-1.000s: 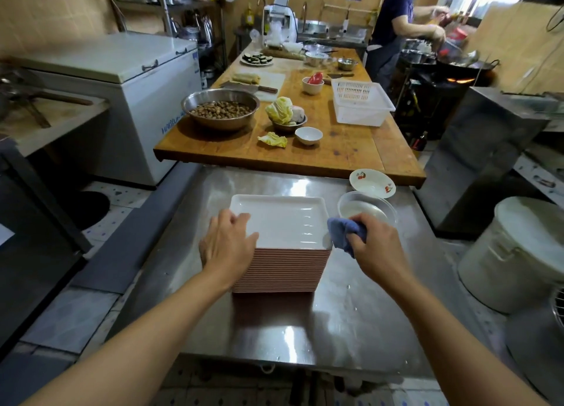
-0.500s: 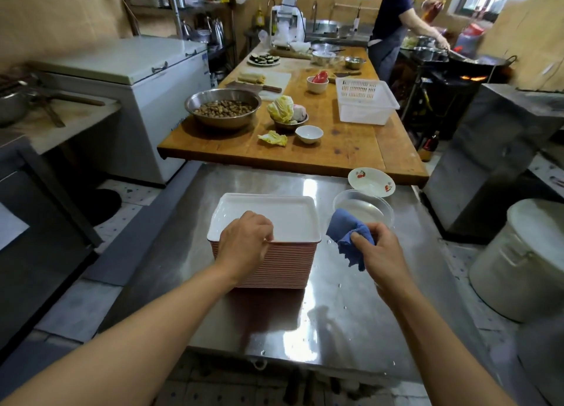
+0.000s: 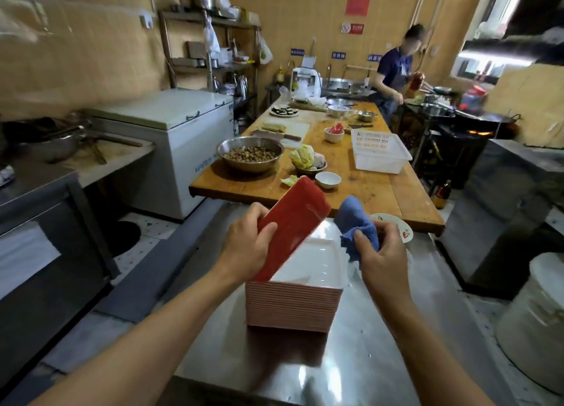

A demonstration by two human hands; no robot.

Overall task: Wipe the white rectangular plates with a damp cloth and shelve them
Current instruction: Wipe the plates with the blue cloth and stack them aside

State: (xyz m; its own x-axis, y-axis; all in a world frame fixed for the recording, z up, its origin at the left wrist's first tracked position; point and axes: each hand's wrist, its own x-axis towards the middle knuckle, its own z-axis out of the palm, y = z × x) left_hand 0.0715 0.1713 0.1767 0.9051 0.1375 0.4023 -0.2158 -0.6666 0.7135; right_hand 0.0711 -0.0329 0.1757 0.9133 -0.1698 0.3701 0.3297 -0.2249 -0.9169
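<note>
While left hand (image 3: 244, 247) tilts plate (image 3: 293, 225), right hand (image 3: 381, 250) pinches cloth (image 3: 354, 219)

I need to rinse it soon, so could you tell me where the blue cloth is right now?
The blue cloth is right of centre in the head view, bunched in the right hand, just right of the tilted plate.

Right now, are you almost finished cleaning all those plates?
Not nearly. Nothing looks done: no wiped plates are set aside or shelved in view. In hand: the left hand holds one plate tilted up, red underside showing, and the right hand grips the blue cloth beside it, not yet wiping. Left: the whole tall stack, then shelving.
</note>
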